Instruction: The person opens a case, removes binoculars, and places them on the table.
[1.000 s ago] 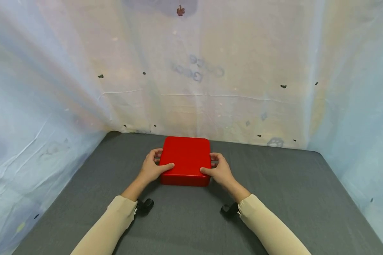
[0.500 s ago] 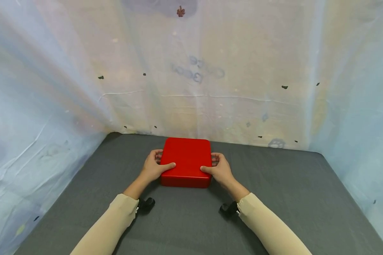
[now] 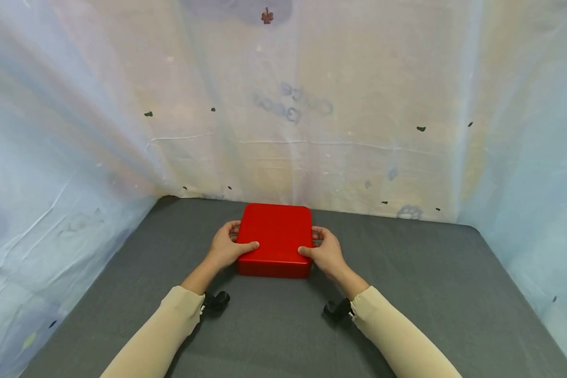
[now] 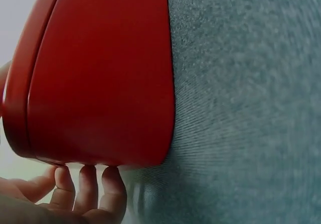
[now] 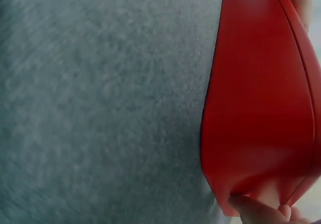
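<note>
A red box (image 3: 275,233) with rounded corners sits on the grey surface, its lid lying flat on top. Both wrist views show a thin seam below the top edge, running unbroken where visible. At its left side is my left hand (image 3: 224,248), thumb on the lid and fingers against the side wall. Several of its fingertips (image 4: 88,171) touch that wall in the left wrist view. My right hand (image 3: 328,254) grips the opposite side the same way, thumb over the lid's near right edge. In the right wrist view, its fingers (image 5: 258,211) press the red wall.
Grey cloth (image 3: 274,336) covers the surface under the box. Behind it hangs a pale patterned curtain (image 3: 359,94), which also closes off the left and right sides. Black wrist cameras (image 3: 216,303) hang at both cuffs, close above the cloth.
</note>
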{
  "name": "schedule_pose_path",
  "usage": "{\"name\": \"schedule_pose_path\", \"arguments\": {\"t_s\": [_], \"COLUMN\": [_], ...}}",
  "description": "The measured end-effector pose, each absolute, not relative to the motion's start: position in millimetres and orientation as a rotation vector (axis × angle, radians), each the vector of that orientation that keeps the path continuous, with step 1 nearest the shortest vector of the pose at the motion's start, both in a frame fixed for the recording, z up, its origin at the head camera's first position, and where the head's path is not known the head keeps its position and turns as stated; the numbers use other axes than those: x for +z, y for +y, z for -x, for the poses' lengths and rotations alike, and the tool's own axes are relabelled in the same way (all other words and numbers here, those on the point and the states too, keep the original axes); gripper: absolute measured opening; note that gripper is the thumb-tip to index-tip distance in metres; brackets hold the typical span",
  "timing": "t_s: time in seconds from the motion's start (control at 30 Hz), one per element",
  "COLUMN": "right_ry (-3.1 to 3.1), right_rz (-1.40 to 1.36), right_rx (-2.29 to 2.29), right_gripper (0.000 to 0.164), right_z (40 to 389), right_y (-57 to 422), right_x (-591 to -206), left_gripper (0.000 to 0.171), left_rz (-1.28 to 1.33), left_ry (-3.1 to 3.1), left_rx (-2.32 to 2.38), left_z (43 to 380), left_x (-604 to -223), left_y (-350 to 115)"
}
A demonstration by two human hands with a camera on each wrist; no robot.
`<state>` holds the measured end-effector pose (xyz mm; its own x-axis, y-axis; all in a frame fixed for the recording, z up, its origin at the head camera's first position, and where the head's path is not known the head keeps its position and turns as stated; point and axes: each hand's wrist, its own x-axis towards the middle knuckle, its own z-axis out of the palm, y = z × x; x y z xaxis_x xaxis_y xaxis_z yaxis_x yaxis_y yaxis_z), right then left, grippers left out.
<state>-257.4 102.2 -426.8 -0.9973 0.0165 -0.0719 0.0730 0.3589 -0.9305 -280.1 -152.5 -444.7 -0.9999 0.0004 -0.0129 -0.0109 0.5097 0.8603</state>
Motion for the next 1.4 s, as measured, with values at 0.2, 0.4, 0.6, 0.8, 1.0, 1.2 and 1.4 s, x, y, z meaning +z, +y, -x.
{"name": "schedule_pose_path", "arguments": {"t_s": [0.2,0.4,0.6,0.8,1.0,1.2,1.4], "right_ry": [2.511,2.483,2.494,2.432,2.326,2.266,2.259], "right_rz": [-0.009,0.070,0.206,0.309,0.380,0.387,0.371], "right_rx": [-1.804,-1.793,-1.690,-1.627,-1.687,-1.715,-1.712], "right_gripper": [0.064,0.070,0.089,0.104,0.100,0.099,0.100], "right_z": [257.9,255.4,249.6,244.9,238.1,237.9,239.7], "right_y": [106.4,109.3,110.9,112.8,113.7,116.3,117.3], "right_x": [-427.3,-430.7,-435.4,-431.2,-416.3,-414.2,-414.5], "left_gripper": [0.084,0.093,0.103,0.109,0.108,0.102,0.104], "left_rz": [-0.052,-0.118,-0.226,-0.276,-0.303,-0.294,-0.278], "left_ry": [2.710,2.725,2.731,2.675,2.566,2.529,2.610], "left_rx": [1.549,1.461,1.418,1.419,1.496,1.525,1.458], "left_z": [279.4,274.7,269.6,265.3,255.9,246.5,257.2], "left_x": [-443.9,-445.4,-451.4,-453.2,-437.8,-423.1,-438.8], "left_y": [-154.4,-159.3,-163.4,-165.6,-163.3,-158.1,-160.8]}}
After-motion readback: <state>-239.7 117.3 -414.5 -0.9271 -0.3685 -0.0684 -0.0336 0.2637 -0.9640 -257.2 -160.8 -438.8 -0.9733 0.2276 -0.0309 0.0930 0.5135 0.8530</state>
